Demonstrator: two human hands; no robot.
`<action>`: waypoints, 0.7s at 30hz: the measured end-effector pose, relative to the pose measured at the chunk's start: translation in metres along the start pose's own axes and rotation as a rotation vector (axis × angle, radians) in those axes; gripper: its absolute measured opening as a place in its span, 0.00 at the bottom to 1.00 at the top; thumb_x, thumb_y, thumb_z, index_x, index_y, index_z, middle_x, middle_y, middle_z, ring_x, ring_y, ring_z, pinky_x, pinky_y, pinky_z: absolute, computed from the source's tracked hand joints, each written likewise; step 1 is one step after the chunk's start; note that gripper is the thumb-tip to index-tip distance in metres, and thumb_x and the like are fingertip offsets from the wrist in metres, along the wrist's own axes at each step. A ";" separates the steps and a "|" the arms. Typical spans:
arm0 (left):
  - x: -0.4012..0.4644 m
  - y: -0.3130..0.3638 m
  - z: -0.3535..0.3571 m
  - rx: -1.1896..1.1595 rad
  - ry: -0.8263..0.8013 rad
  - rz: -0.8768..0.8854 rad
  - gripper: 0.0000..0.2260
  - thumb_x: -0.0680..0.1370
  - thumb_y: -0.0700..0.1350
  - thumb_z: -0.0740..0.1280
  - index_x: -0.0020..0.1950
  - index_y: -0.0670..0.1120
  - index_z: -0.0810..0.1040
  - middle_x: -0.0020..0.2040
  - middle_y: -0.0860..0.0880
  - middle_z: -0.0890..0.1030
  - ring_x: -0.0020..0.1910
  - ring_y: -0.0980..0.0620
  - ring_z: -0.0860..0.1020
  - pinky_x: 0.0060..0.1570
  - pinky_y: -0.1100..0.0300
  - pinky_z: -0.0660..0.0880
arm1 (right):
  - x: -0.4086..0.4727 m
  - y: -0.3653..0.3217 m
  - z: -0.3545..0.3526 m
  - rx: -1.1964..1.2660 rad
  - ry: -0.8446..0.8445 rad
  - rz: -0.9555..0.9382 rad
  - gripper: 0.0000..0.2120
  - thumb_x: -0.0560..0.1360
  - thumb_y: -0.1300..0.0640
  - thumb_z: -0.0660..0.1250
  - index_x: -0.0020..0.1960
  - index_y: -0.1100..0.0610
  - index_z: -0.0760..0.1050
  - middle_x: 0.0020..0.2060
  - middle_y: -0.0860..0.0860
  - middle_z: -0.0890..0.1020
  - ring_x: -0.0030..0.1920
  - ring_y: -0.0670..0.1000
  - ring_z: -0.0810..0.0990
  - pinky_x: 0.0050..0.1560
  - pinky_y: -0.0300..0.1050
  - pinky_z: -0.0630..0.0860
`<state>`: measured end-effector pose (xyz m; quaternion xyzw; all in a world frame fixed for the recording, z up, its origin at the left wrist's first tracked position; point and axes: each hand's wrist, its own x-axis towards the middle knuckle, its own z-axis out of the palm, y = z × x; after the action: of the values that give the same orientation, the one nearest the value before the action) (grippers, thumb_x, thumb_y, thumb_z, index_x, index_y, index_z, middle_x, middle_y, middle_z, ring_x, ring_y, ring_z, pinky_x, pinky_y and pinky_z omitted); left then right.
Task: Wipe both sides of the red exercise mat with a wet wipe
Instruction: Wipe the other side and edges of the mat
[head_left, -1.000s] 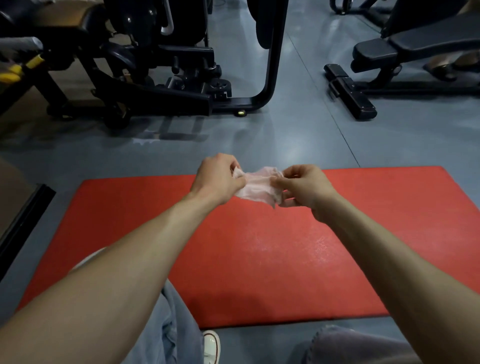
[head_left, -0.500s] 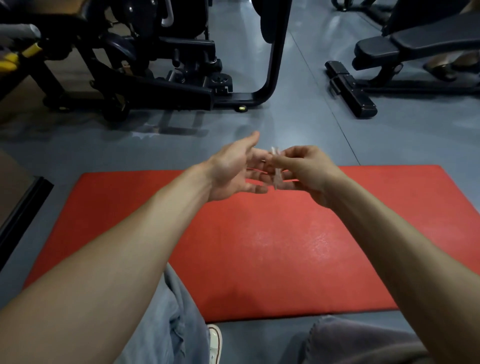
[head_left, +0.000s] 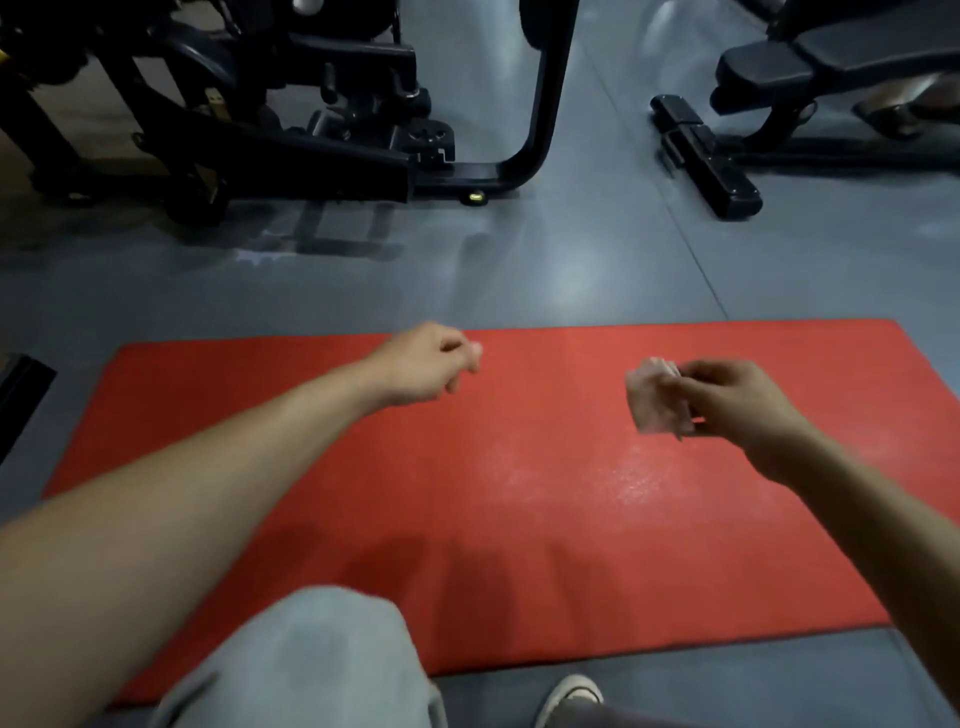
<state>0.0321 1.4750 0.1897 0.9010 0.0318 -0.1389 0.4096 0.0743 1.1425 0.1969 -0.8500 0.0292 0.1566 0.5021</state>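
— What is obscured near the red mat (head_left: 467, 467)?
— Its near edge is covered by a knee (head_left: 311, 654); the wet wipe (head_left: 655, 402) is blurred.
— And the left hand (head_left: 423, 366)?
— Whether anything is pinched cannot be told.
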 end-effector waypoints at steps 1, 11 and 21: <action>0.008 -0.028 0.019 0.040 -0.006 -0.038 0.13 0.85 0.49 0.62 0.44 0.47 0.80 0.33 0.50 0.79 0.25 0.58 0.73 0.29 0.63 0.68 | 0.007 0.030 0.004 0.016 0.004 0.067 0.08 0.79 0.61 0.69 0.45 0.65 0.81 0.37 0.62 0.80 0.37 0.55 0.79 0.40 0.51 0.79; 0.083 -0.226 0.172 0.236 0.061 -0.154 0.07 0.79 0.53 0.64 0.54 0.55 0.78 0.51 0.53 0.80 0.51 0.51 0.77 0.56 0.56 0.73 | 0.109 0.231 0.064 -0.206 -0.113 0.303 0.10 0.76 0.53 0.73 0.44 0.60 0.82 0.33 0.56 0.85 0.31 0.49 0.79 0.33 0.43 0.74; 0.212 -0.280 0.169 0.547 0.314 -0.186 0.32 0.81 0.59 0.52 0.82 0.47 0.60 0.84 0.45 0.56 0.82 0.43 0.54 0.79 0.45 0.53 | 0.260 0.248 0.063 -0.522 0.470 -0.038 0.18 0.80 0.41 0.66 0.48 0.56 0.79 0.45 0.55 0.84 0.48 0.58 0.83 0.49 0.55 0.78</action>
<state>0.1493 1.5215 -0.1787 0.9813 0.1381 -0.0384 0.1283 0.2546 1.1025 -0.1173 -0.9629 0.0871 -0.0508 0.2503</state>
